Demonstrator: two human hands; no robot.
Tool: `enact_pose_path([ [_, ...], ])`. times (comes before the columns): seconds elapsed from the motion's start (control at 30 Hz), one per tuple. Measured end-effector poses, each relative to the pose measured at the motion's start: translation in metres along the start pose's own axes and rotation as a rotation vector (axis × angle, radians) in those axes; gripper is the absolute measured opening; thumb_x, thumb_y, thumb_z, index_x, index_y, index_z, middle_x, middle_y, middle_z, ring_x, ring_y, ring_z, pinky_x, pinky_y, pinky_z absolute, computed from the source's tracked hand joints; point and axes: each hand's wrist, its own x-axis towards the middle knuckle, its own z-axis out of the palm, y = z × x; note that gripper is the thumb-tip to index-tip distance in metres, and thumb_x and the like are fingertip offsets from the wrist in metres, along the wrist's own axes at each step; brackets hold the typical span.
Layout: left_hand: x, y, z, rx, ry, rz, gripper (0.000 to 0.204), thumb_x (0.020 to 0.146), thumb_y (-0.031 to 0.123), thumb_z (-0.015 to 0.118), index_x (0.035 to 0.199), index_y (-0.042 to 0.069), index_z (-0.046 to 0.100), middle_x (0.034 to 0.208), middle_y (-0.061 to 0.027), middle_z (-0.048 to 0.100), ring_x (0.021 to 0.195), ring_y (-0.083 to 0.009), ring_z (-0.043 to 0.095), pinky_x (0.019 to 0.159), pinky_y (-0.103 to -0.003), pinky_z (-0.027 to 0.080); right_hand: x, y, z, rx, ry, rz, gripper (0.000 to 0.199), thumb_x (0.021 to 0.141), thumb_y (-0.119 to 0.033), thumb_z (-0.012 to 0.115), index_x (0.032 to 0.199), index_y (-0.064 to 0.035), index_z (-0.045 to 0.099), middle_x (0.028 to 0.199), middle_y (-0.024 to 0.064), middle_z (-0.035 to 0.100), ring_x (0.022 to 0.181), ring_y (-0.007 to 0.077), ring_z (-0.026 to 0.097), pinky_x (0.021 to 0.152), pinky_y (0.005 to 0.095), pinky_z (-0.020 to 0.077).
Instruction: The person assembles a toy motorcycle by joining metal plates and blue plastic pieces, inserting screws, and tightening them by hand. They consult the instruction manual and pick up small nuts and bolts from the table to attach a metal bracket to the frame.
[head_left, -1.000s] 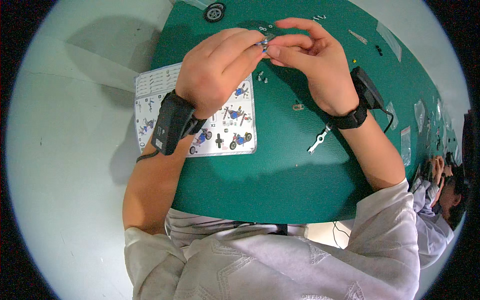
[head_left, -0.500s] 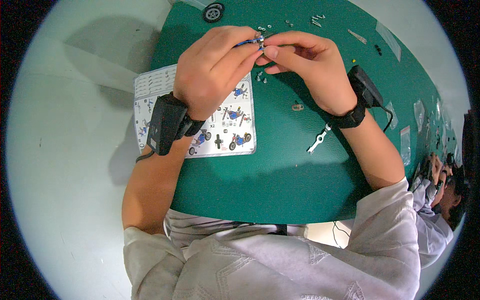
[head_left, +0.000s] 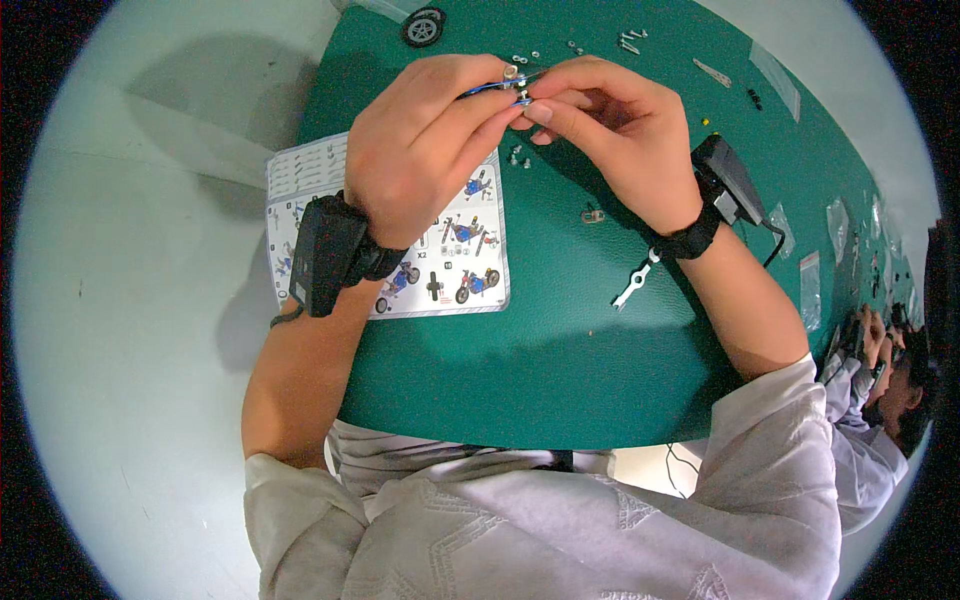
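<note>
My left hand (head_left: 412,150) pinches a small blue-and-silver metal assembly (head_left: 519,84) at its fingertips, beyond the upper right of the white printed paper sheet (head_left: 440,305). My right hand (head_left: 632,140) has thumb and fingers closed on the assembly's right end. The sheet lies on the green surface (head_left: 560,380). Right of the sheet are small silver screws (head_left: 515,161) and, farther right, a flat silver metal spanner (head_left: 636,280). Black wheels with grey spokes (head_left: 422,31) lie beyond the sheet's top edge.

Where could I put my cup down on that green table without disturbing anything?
The widest free patch is the near part of the green table, between the instruction sheet, the silver tool and the near edge, bar one tiny speck. The far side is crowded: wheels, screws, small parts; the right has plastic bags.
</note>
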Motion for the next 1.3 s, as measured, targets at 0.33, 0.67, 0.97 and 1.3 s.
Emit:
enact_pose_path([
  [0.33, 0.001, 0.000, 0.000, -0.037, 0.014, -0.005, 0.021, 0.084, 0.000, 0.078, 0.104, 0.002, 0.075, 0.114, -0.0110, 0.071, 0.102, -0.0272, 0.071, 0.088, -0.036, 0.058, 0.001, -0.006, -0.004, -0.212, 0.006, -0.061, 0.017, 0.091, -0.009, 0.078, 0.106, -0.0006, 0.078, 0.096, 0.0088, 0.078, 0.085, 0.0138, 0.073, 0.074, 0.0258, 0.0575],
  [0.67, 0.001, 0.001, -0.001, -0.027, 0.012, 0.001, 0.022, 0.083, -0.001, 0.078, 0.105, 0.001, 0.074, 0.113, -0.0121, 0.071, 0.101, -0.0283, 0.070, 0.088, -0.036, 0.058, 0.006, -0.015, -0.004, -0.607, 0.031, -0.417, 0.013, 0.086, -0.006, 0.080, 0.098, -0.0031, 0.079, 0.096, 0.0124, 0.078, 0.084, 0.0252, 0.076, 0.072, 0.0314, 0.0587],
  [0.97, 0.000, 0.003, 0.002, -0.061, 0.029, -0.030, 0.022, 0.080, -0.001, 0.081, 0.101, 0.002, 0.073, 0.110, -0.0111, 0.071, 0.100, -0.0278, 0.071, 0.086, -0.036, 0.058, 0.004, -0.010, -0.006, -0.425, 0.014, -0.241, 0.013, 0.084, -0.005, 0.081, 0.097, -0.0022, 0.079, 0.094, 0.0118, 0.077, 0.083, 0.0246, 0.075, 0.072, 0.0303, 0.0584],
  [1.3, 0.003, 0.002, 0.003, -0.083, 0.025, -0.013, 0.019, 0.080, -0.003, 0.080, 0.097, 0.000, 0.073, 0.108, -0.0127, 0.072, 0.098, -0.0292, 0.071, 0.085, -0.037, 0.058, 0.010, -0.022, -0.011, -0.670, -0.076, -0.462, 0.013, 0.085, -0.005, 0.080, 0.097, -0.0045, 0.077, 0.096, 0.0115, 0.076, 0.083, 0.0277, 0.074, 0.072, 0.0332, 0.0585],
])
